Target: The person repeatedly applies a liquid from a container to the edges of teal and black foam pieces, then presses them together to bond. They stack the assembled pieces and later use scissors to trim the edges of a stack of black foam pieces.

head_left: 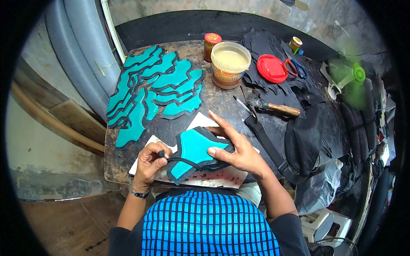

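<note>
View from the head camera over a dark, worn worktable [222,106]. The right hand [239,147] lies flat on a teal piece with a black border [196,149], thumb on its near right edge and fingers spread over its far corner, pressing it down rather than pinching it. The left hand [151,160] has its fingers closed on a small dark tool [161,153], whose tip meets the black edge strip at the piece's left side. The piece rests on a white, stained sheet [213,177] at the near edge of the table, directly in front of the person.

Far left: a spread of similar teal pieces with black borders [153,89], overlapping in rows. Far centre: an open plastic tub of pale yellowish paste [229,64], with a small red-lidded jar [211,45] just beside it on the left. Right of the tub: a red lid [272,68] and scissors with red and blue handles [294,68], both on a heap of black cut pieces [273,51]. A wooden-handled hammer [273,106] lies to the right of the white sheet, near a black strap [269,145].
</note>
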Tool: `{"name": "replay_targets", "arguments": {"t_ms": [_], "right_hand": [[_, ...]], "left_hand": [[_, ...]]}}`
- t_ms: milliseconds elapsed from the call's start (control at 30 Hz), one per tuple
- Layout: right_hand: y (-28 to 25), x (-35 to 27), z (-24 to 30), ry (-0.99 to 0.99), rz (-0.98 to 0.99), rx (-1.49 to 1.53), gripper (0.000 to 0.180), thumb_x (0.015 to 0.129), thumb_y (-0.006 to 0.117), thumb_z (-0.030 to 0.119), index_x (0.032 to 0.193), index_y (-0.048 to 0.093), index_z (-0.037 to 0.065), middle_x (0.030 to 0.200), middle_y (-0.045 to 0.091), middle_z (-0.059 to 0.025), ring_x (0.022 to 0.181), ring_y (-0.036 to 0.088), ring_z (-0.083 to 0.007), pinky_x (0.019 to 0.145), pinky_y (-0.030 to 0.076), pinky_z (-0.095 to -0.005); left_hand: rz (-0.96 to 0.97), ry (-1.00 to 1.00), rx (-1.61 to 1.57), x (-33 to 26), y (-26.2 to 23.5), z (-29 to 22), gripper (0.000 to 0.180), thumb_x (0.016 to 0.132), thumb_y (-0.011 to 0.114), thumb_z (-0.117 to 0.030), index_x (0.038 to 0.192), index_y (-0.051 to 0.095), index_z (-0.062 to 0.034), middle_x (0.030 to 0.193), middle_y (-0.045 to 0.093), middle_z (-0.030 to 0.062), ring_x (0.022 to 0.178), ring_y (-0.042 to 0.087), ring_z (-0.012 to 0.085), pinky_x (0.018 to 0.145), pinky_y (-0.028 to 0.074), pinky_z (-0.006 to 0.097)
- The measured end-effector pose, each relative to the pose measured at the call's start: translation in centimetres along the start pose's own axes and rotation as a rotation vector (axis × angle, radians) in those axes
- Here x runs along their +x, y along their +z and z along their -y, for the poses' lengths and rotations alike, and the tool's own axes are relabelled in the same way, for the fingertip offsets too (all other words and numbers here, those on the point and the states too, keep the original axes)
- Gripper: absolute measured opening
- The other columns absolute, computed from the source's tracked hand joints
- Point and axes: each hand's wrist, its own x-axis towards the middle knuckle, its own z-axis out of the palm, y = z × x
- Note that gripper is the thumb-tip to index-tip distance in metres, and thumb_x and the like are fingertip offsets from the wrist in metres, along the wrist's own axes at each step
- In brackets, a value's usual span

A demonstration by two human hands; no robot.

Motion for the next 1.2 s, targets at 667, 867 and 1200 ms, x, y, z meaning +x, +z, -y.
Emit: {"name": "replay_targets", "arguments": {"t_ms": [667,867,1200], "right_hand": [[0.6,-0.5,0.5,0.018,0.01,0.007,0.083,0.086,0.074,0.027,0.156,0.03,0.011,0.143,0.051,-0.0224,0.132,0.051,-0.0323,0.111,0.037,-0.0436],[0.6,-0.4,1.1,0.02,0.015,-0.009,0.096,0.081,0.081,0.024,0.158,0.024,0.011,0.145,0.049,-0.0208,0.131,0.05,-0.0317,0.112,0.037,-0.0436],[-0.2,-0.6,3.2,-0.17,-0.021,-0.499,0.106,0.081,0.08,0.037,0.159,0.012,0.012,0.134,0.055,-0.0276,0.122,0.056,-0.0389,0.1,0.046,-0.0469]], "left_hand": [[-0.097,-0.35,0.608,-7.4,-7.9,-7.4,0.018,0.081,0.076,-0.015,0.077,0.063,-0.0025,0.072,0.059,-0.0004,0.066,0.052,0.01,0.063,0.04,0.025],[-0.373,0.05,0.253,-7.0,-8.6,-11.7,0.034,0.089,0.075,-0.033,0.085,0.056,-0.0046,0.068,0.051,0.0008,0.058,0.044,0.0085,0.055,0.035,0.023],[0.07,0.107,0.373,6.6,4.7,-13.7,0.026,0.087,0.075,-0.02,0.094,0.068,0.0033,0.094,0.066,0.0112,0.075,0.061,0.0155,0.067,0.049,0.025]]}}
